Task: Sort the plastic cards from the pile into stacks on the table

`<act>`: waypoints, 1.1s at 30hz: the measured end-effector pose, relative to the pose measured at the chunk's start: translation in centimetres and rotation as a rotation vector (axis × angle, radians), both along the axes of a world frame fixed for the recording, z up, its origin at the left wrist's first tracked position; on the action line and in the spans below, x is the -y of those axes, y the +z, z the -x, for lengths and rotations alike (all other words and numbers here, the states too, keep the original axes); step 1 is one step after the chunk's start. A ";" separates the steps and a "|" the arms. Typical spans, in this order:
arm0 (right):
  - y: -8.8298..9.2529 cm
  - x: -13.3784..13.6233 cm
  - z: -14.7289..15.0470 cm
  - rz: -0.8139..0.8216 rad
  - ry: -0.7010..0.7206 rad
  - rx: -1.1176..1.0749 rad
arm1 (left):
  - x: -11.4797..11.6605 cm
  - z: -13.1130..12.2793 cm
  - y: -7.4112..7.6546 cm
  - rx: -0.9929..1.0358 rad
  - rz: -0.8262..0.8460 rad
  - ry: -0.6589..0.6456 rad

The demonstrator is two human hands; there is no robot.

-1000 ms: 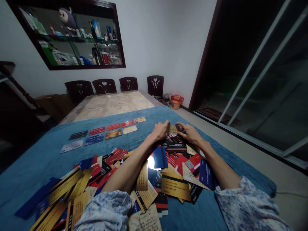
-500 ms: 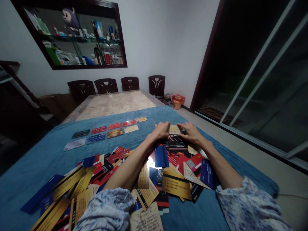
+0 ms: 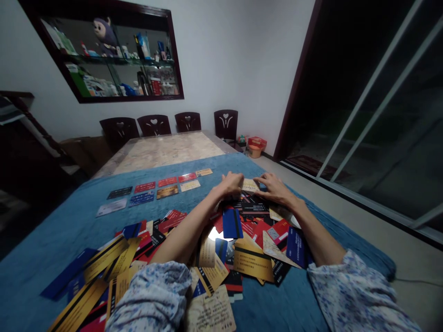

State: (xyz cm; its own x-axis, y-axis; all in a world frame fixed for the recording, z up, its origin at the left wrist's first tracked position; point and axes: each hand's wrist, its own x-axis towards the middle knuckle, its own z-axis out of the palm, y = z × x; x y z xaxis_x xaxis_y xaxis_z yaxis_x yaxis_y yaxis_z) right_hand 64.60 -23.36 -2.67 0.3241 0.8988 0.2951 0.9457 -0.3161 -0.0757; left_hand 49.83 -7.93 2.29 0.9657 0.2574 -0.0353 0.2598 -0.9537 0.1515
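Hands (image 3: pixel 232 184) (image 3: pixel 275 189) barely shifted, fingers (image 3: pixel 262 180) half-curled by cream card (image 3: pixel 248 185) edges, hold unclear, blue cloth (image 3: pixel 197 203) showing leftward

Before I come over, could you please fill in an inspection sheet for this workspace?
Surface: blue cloth over the near part of a table.
Handled things: pale card between the hands; nine laid-out cards in two rows.
Clutter: heaped cards, overlapping loosely.
Hands: left hand and right hand at the pale card's two sides; grip unclear.
Cables: thin cord-like line on the floor, right.
Surroundings: four dark chairs, wall cabinet, orange bucket.
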 end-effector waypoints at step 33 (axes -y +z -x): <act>5.3 -9.4 6.2 0.286 0.221 -0.036 | -5.7 8.5 1.5 -0.056 -0.112 0.139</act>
